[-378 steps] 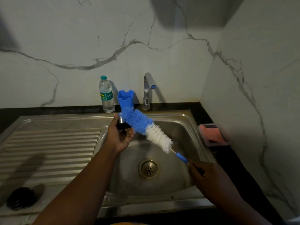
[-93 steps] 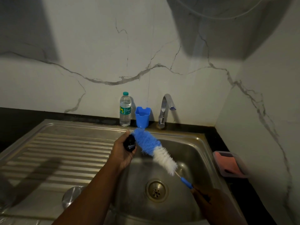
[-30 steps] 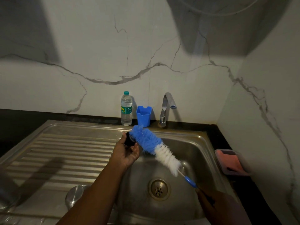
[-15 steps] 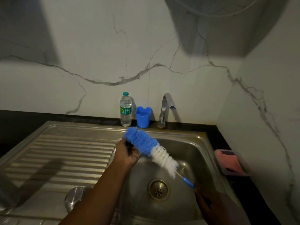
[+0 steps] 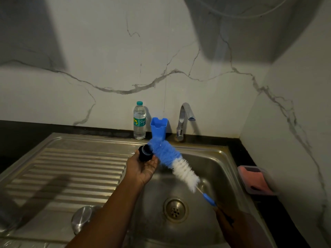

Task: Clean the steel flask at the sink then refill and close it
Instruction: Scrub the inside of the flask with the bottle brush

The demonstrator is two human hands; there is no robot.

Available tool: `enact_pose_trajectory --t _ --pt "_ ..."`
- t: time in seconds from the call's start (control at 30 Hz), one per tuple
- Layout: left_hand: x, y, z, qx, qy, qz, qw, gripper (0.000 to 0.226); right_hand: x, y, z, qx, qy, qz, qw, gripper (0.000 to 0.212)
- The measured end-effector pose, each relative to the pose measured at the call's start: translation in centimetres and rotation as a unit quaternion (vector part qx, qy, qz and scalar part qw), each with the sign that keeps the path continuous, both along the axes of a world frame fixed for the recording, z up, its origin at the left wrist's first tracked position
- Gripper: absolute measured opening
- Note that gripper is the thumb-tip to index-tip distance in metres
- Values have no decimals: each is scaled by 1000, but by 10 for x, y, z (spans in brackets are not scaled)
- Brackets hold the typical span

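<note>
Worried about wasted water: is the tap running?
Off: no stream falls from the tap spout into the sink.

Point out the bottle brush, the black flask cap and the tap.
bottle brush [image 5: 166, 154], head view, on the blue bristles
black flask cap [image 5: 144, 155], head view, on its side
tap [image 5: 182, 116], head view, on the curved spout

At frame centre, the bottle brush [image 5: 174, 162] is blue at the tip and white lower down, with a blue handle. Beside it, a black flask cap [image 5: 145, 153]. Behind, a blue cup [image 5: 158, 129] and a clear bottle [image 5: 139, 121] with a teal lid and green label. White wall [image 5: 111, 68] with grey veining. Pink sponge [image 5: 255, 181], right.
</note>
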State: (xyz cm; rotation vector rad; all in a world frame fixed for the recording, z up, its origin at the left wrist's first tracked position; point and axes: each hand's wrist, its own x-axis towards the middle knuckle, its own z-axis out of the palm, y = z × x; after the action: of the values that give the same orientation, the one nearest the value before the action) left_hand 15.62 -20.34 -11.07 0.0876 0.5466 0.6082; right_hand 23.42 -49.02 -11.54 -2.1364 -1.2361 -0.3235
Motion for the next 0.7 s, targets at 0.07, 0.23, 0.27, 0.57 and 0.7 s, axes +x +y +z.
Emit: enact_pose_trajectory --t 0.07,0.23,0.27,0.57,0.7 --pt "0 0 -1 -1 -2 0 1000 41 -4 3 -1 11 6 8 1000 23" --pt "0 2 -3 3 9 -2 1000 43 -7 3 0 19 -10 -32 999 17" --pt "1 1 -3 2 12 -3 1000 44 -8 2 3 27 7 -39 999 13" --pt "0 0 -6 15 10 -6 1000 43 -11 -2 9 -47 -44 13 998 61" --pt "-4 -2 -7 32 12 -23 999 35 -12 -7 20 11 13 22 1000 32"
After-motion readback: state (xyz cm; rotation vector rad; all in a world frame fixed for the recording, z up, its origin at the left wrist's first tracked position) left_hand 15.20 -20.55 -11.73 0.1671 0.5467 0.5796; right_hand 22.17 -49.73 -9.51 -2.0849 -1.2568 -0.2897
